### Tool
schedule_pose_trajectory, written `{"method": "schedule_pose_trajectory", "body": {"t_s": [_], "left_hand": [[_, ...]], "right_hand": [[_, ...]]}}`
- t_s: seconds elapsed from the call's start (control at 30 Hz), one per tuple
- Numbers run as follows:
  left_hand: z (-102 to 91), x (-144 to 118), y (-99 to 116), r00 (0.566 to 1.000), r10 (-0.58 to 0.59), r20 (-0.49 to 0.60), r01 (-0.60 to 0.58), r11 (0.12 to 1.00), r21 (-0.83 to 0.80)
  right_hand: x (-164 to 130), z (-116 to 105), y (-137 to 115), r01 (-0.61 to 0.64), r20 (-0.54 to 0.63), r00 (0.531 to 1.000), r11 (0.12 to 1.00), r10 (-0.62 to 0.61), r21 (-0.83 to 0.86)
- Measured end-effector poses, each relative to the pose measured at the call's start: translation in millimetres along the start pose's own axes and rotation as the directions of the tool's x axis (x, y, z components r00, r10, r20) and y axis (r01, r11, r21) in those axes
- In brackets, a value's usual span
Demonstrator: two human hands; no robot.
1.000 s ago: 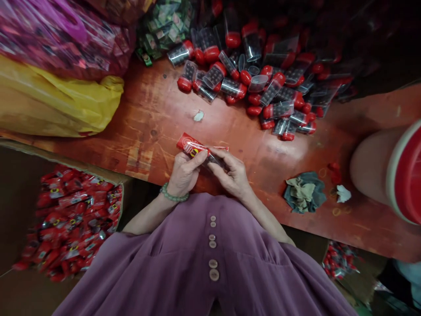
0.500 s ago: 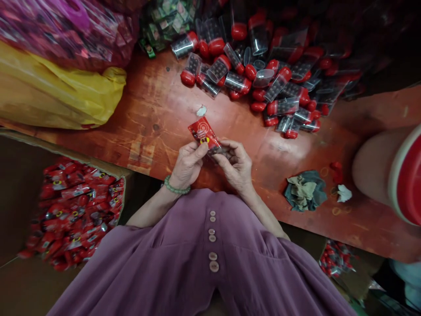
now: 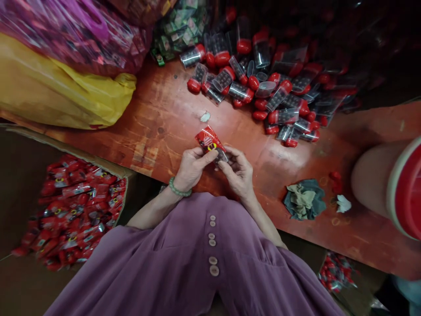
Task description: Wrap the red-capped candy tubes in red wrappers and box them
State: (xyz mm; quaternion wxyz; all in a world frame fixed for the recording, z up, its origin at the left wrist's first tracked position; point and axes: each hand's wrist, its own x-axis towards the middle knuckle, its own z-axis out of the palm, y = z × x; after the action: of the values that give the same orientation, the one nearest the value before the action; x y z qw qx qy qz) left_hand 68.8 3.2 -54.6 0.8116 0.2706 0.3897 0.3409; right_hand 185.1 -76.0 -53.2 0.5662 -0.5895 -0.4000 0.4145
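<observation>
A small red printed packet (image 3: pixel 209 137) with a yellow mark is held between both hands above the near part of the table. Its lower end is clear and shows dark round pieces (image 3: pixel 221 155). My left hand (image 3: pixel 193 167), with a green bead bracelet on the wrist, pinches the packet's left side, thumb on top. My right hand (image 3: pixel 239 172) closes round the clear lower end with thumb and fingers. Its fingertips are partly hidden behind the packet. Beyond the hands lies a heap of clear tubes with red caps (image 3: pixel 223 79), many showing dark balls inside.
A cardboard box (image 3: pixel 125 188) of red packets stands low at left. Yellow (image 3: pixel 108 103) and pink (image 3: pixel 131 48) bags fill the back left, beside green packets (image 3: pixel 179 30). A crumpled cloth (image 3: pixel 304 199) and a red-lidded tub (image 3: pixel 371 171) are at right. A white scrap (image 3: pixel 205 116) lies ahead.
The view has shifted slightly, moving most things a little down in the picture. The packet now looks narrower toward its lower end, and more of the dark pieces shows. Both hands keep hold.
</observation>
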Motion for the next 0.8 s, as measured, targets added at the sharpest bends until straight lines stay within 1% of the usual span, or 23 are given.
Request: {"method": "schedule_pose_trajectory", "body": {"t_s": [0.17, 0.27, 0.37, 0.43, 0.57, 0.63, 0.73, 0.8], "left_hand": [[-0.6, 0.6, 6.9, 0.999, 0.048, 0.021, -0.047, 0.997, -0.055], [-0.4, -0.6, 5.6, 1.000, 0.015, 0.006, -0.014, 0.999, -0.046], [-1.6, -5.2, 0.1, 1.000, -0.017, 0.022, 0.017, 1.000, -0.007], [-3.0, -9.5, -3.2, 0.999, -0.023, 0.044, 0.021, 0.999, 0.032], [-3.8, -16.9, -7.0, 0.992, -0.003, 0.126, -0.009, 0.995, 0.098], [-2.7, -18.3, -8.3, 0.990, 0.003, 0.139, -0.019, 0.993, 0.113], [-4.3, -20.0, -6.3, 0.992, 0.007, 0.124, -0.025, 0.990, 0.140], [-12.1, -26.4, 2.2, 0.996, 0.025, 0.090, -0.041, 0.982, 0.185]], "right_hand": [[2.0, 3.8, 2.9, -0.027, 0.034, 0.999, 0.998, 0.025, 0.048], [0.9, 0.8, 4.1, -0.049, 0.046, 0.998, 0.997, 0.047, 0.052], [-0.8, -3.6, 5.2, -0.074, 0.019, 0.997, 0.997, 0.074, 0.038], [-2.1, -5.2, 7.1, -0.061, -0.008, 0.998, 0.998, 0.061, 0.027], [-4.8, -4.6, 13.6, 0.002, -0.062, 0.998, 1.000, -0.001, 0.008], [-6.0, -3.6, 15.6, 0.022, -0.076, 0.997, 0.999, -0.024, -0.032], [-7.4, -3.4, 13.6, 0.068, -0.037, 0.997, 0.993, -0.071, -0.095], [-8.3, -5.5, 8.8, 0.113, 0.060, 0.993, 0.983, -0.106, -0.142]]}}
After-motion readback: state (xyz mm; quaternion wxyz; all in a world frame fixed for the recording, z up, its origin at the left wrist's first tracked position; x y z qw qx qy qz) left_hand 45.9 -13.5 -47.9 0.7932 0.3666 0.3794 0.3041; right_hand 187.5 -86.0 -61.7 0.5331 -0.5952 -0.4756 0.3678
